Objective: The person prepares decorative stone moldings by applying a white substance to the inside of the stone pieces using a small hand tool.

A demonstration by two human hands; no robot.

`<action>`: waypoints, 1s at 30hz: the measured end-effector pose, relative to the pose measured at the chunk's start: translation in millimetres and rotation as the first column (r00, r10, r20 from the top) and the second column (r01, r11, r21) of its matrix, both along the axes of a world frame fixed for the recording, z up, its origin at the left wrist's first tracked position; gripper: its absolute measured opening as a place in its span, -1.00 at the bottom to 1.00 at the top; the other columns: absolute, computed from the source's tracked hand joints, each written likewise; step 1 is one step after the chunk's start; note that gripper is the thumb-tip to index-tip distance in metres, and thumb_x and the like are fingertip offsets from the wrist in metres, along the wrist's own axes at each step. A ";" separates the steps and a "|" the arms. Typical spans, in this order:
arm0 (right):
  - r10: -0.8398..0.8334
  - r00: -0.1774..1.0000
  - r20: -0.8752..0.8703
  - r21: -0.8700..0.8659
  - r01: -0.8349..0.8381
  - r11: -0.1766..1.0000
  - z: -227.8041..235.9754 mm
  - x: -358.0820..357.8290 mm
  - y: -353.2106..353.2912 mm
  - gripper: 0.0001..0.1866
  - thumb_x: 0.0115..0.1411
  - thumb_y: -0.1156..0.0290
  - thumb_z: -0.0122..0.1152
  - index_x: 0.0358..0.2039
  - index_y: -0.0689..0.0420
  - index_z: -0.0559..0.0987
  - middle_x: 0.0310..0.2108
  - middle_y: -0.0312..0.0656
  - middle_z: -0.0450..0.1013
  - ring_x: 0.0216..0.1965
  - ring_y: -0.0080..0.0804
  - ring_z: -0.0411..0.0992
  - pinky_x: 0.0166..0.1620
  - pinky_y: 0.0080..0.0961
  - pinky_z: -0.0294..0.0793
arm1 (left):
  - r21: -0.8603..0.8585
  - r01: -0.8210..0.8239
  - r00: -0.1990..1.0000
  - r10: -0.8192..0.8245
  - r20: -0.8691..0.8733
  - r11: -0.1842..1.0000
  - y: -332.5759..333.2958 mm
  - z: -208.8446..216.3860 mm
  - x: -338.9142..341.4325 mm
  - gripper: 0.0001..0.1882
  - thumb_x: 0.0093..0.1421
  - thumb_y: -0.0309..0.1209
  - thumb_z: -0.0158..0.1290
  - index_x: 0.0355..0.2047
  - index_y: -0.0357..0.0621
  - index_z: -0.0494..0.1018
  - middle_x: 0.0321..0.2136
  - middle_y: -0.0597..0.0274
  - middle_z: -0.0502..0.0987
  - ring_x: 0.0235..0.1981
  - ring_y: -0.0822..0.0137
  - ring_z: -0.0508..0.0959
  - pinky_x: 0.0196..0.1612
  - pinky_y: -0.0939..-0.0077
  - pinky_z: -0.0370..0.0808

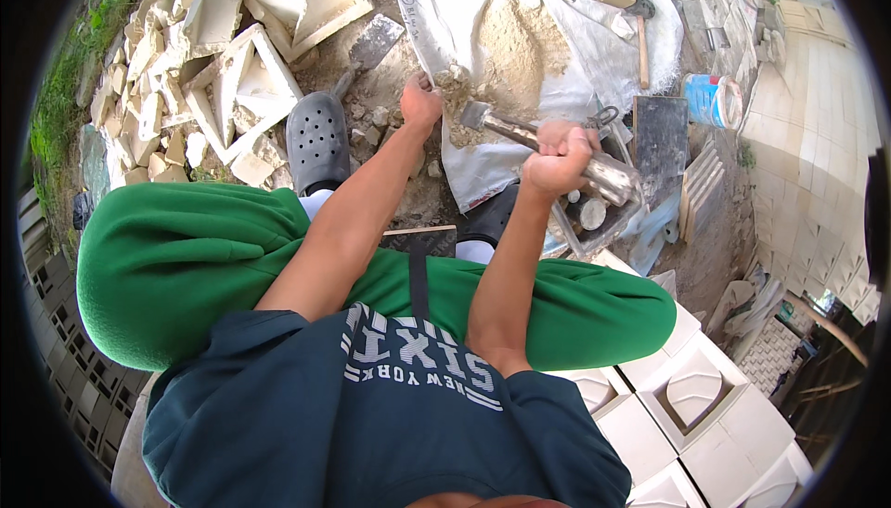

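My left hand point(422, 102) is closed, its fingers pinched together at the left edge of a white woven sack point(422, 7) spread on the ground. What the fingers hold cannot be made out. A heap of pale sandy powder point(520, 53) lies on the sack just beyond. In my right hand point(560, 163), somewhat blurred, is a long grey metal tool with a blocky head point(506, 128). The tool slants, its head toward the powder and its thick other end over a metal tray point(577, 241) that holds round pale pieces.
Broken cream-coloured moulded blocks point(251, 90) are piled at the left. A trowel point(374, 42) lies near my left shoe point(318, 141). A hammer point(642, 39), a dark board point(660, 135) and a blue-and-white bucket point(712, 100) stand off to the right. Patterned cream blocks point(696, 383) sit by my right knee.
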State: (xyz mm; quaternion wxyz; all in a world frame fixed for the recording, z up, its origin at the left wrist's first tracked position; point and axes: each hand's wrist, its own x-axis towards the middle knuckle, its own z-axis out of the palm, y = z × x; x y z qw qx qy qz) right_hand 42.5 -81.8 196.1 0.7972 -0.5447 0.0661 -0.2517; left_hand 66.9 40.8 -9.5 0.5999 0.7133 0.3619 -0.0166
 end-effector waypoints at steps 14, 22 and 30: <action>0.151 0.988 -0.008 -0.263 -0.148 0.953 -21.6 38.4 1.2 -0.74 -0.01 0.46 -0.12 -0.77 0.09 0.11 -0.82 -0.35 0.09 -0.76 -0.63 0.00 -0.67 -0.64 -0.08 | -0.030 0.137 0.978 -0.140 -0.156 0.990 -23.2 1.8 -44.5 -0.66 -0.06 -0.46 0.07 -0.19 -0.16 0.46 -0.29 0.12 0.55 -0.23 0.20 0.54 -0.15 0.39 0.42; 0.255 0.964 -0.071 -0.150 -0.263 0.953 -9.8 10.1 11.3 -0.73 -0.03 0.46 -0.12 -0.79 0.09 0.10 -0.83 -0.32 0.06 -0.78 -0.60 -0.03 -0.68 -0.62 -0.06 | -0.017 0.138 0.978 -0.139 -0.155 0.990 -22.1 -5.5 -47.4 -0.66 -0.04 -0.46 0.05 -0.19 -0.17 0.45 -0.28 0.11 0.55 -0.21 0.18 0.53 -0.15 0.37 0.42; 0.253 0.964 0.082 -0.156 -0.238 0.959 38.9 6.9 3.0 -0.71 0.01 0.40 -0.18 -0.78 0.04 0.06 -0.84 -0.36 0.00 -0.79 -0.61 -0.07 -0.68 -0.58 -0.04 | -0.035 0.153 0.980 -0.156 -0.125 0.988 -22.3 -16.3 -50.8 -0.65 -0.04 -0.46 0.05 -0.17 -0.16 0.44 -0.26 0.11 0.55 -0.21 0.16 0.53 -0.15 0.37 0.42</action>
